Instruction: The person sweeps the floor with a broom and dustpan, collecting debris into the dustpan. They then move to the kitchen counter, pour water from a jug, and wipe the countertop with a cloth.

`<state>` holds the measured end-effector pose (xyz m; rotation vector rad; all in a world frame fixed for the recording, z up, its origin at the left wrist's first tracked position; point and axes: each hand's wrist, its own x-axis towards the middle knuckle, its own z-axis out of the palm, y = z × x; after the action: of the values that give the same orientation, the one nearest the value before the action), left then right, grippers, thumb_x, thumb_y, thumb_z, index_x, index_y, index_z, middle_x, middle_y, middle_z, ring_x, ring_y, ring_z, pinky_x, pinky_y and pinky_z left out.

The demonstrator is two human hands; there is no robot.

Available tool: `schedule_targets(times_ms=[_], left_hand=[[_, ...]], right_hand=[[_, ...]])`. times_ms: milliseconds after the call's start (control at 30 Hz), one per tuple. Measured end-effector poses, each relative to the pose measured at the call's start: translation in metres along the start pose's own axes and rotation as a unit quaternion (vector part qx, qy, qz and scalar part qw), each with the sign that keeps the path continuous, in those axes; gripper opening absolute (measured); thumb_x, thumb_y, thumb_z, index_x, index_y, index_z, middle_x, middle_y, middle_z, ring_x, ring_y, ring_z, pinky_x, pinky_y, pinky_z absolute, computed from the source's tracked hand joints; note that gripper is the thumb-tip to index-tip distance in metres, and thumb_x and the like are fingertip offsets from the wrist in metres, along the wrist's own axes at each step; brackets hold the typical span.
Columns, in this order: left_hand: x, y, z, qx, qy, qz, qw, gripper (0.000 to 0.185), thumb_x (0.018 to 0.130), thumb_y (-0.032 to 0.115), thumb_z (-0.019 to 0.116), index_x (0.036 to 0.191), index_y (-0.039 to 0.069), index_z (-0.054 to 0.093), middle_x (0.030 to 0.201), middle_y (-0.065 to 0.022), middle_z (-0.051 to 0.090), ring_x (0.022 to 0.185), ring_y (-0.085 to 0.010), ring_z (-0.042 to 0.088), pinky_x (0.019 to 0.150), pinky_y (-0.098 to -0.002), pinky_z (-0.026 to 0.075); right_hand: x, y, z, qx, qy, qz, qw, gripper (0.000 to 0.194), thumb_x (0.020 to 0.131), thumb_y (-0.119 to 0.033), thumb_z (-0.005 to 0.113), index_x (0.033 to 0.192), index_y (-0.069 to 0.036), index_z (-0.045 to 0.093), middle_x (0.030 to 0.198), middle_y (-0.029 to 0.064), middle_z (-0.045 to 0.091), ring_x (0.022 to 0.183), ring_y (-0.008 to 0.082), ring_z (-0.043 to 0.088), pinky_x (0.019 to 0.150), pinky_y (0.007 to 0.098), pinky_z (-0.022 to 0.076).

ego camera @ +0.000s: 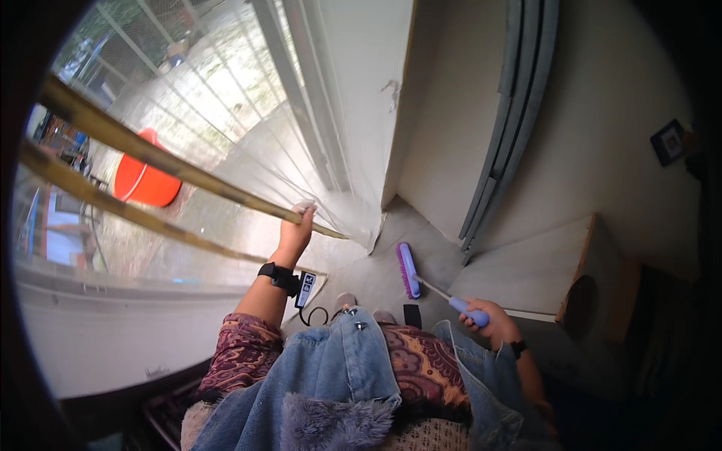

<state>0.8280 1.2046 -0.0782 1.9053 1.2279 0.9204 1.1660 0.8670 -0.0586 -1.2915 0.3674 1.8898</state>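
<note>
My left hand (295,235) grips the yellow-brown edge band of a sheer door curtain (350,208), and some of the thin material is bunched at the fingertips. A second edge band (141,222) runs below it on the left, and the gap between the two opens towards the outdoors. On the right, my right hand (492,322) is closed around the lilac handle (469,312) of a scrub brush. The brush's metal shaft (434,286) leads to a lilac head (410,272) with purple bristles, which is at the floor (383,225) inside the doorway.
An orange-red bucket (148,177) stands outside on the left. A white door panel (361,84) and grey metal rails (502,146) rise ahead. To the right is a box-like cabinet (530,265) with a round opening. My shoes (345,300) are close to the brush.
</note>
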Motion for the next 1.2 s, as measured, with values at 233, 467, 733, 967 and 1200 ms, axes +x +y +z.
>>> schedule_targets(times_ms=[233,467,733,967,1200], left_hand=[[-0.109,-0.019,-0.058,0.084,0.058,-0.186,0.977,0.020,0.083,0.012,0.053,0.091,-0.004,0.059,0.077,-0.0173,0.063,0.074,-0.0239,0.063,0.068,-0.0305,0.048],[-0.129,-0.020,-0.054,-0.012,0.105,-0.200,0.974,0.022,0.082,0.013,0.054,0.094,-0.005,0.059,0.074,-0.0119,0.064,0.065,-0.0164,0.062,0.061,-0.0266,0.048],[-0.110,-0.029,-0.060,0.090,-0.010,-0.324,0.942,0.040,0.080,0.033,0.059,0.095,-0.004,0.060,0.076,-0.0171,0.064,0.069,-0.0232,0.063,0.064,-0.0317,0.048],[-0.063,-0.053,-0.069,0.017,0.037,-0.206,0.978,0.047,0.083,0.020,0.053,0.123,-0.002,0.043,0.113,-0.0211,0.054,0.105,-0.0288,0.053,0.088,-0.0314,0.041],[-0.109,-0.051,-0.070,0.037,-0.008,-0.221,0.975,0.042,0.080,0.019,0.056,0.116,-0.002,0.049,0.101,-0.0171,0.060,0.092,-0.0245,0.059,0.079,-0.0297,0.046]], right_hand=[[-0.001,-0.018,-0.004,-0.039,-0.019,0.008,0.999,0.057,0.077,-0.011,0.054,0.126,-0.008,0.025,0.077,0.0138,0.052,0.054,0.0146,0.050,0.042,0.0220,0.0402],[-0.006,-0.022,0.006,-0.046,-0.025,0.032,0.998,0.046,0.079,-0.014,0.054,0.116,-0.002,0.030,0.076,0.0124,0.052,0.054,0.0134,0.050,0.041,0.0215,0.0400],[-0.006,-0.014,-0.009,-0.046,-0.029,0.015,0.998,0.060,0.077,-0.012,0.054,0.128,-0.009,0.024,0.078,0.0126,0.051,0.054,0.0138,0.048,0.042,0.0217,0.0391],[-0.001,-0.010,-0.019,-0.015,-0.038,0.018,0.999,0.066,0.077,-0.010,0.053,0.133,-0.012,0.020,0.078,0.0138,0.051,0.055,0.0147,0.049,0.042,0.0226,0.0397],[0.001,-0.011,-0.010,-0.009,-0.042,0.018,0.999,0.051,0.076,-0.011,0.055,0.122,-0.003,0.032,0.077,0.0126,0.052,0.055,0.0139,0.050,0.043,0.0216,0.0396]])
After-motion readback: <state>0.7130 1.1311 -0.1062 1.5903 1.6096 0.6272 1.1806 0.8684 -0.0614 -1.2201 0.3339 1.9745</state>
